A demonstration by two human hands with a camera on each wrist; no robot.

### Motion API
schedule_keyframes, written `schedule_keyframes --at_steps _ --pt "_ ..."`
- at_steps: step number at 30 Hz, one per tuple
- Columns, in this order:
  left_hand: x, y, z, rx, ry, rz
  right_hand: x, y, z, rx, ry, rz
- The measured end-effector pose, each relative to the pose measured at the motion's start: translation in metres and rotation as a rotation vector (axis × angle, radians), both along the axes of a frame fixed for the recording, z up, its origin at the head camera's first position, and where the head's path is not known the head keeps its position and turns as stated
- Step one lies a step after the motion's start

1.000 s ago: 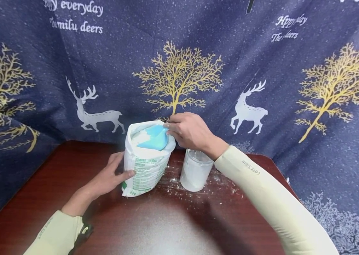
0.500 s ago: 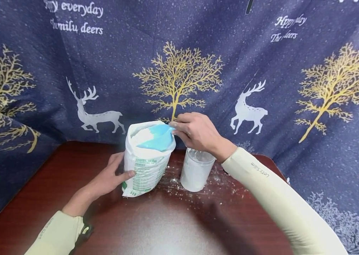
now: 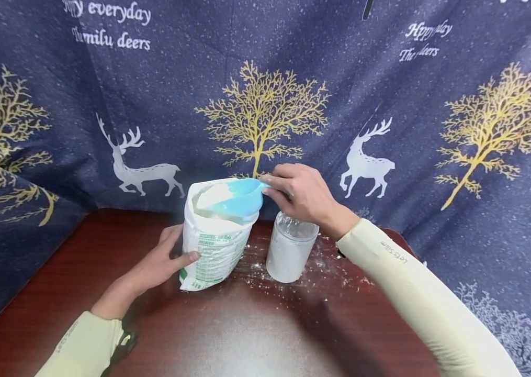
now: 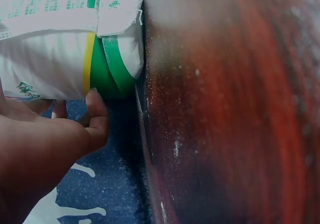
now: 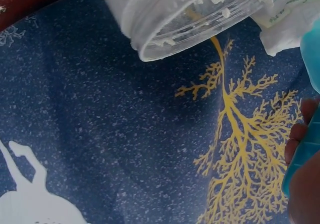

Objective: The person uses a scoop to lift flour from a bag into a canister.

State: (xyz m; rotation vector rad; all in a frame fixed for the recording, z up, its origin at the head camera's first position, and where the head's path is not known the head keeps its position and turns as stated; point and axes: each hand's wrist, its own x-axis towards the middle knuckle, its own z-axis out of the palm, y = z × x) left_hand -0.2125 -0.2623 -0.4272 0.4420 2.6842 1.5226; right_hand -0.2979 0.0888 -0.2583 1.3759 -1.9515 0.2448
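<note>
A white bag with green print (image 3: 218, 256) stands upright on the table, its top open and white powder inside. My left hand (image 3: 161, 264) holds its left side, thumb on the front and fingers behind; the left wrist view shows those fingers (image 4: 97, 114) bent against the bag's green-striped end. My right hand (image 3: 305, 193) pinches the handle of a light-blue scoop (image 3: 244, 203), heaped with white powder at the bag's mouth. Below the right hand stands a clear jar (image 3: 290, 256), mostly filled with white powder and without a lid. The right wrist view shows the jar's rim (image 5: 145, 52) and the scoop's handle (image 5: 300, 154).
Spilled white powder (image 3: 260, 272) lies on the dark red wooden table (image 3: 227, 330) around the jar. A blue cloth (image 3: 161, 99) with trees and deer hangs right behind the table's back edge.
My right hand has moved right and raised the scoop from inside the bag, so more of the blue bowl shows. The left hand, the bag and the jar stay in place.
</note>
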Motion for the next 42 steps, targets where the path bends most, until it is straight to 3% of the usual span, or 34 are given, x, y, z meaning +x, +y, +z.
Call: schedule_keyframes --at_steps 13,26,42 --pt "-0.001 0.001 -0.001 0.011 0.022 -0.009 0.002 0.024 0.002 -0.071 -0.022 -0.029" --pt "-0.002 0.001 0.001 0.011 -0.012 -0.003 0.007 0.061 -0.002 -0.143 -0.025 -0.037" --pt "0.0 0.002 0.004 -0.023 -0.036 0.008 0.018 0.103 -0.005 -0.129 -0.022 -0.055"
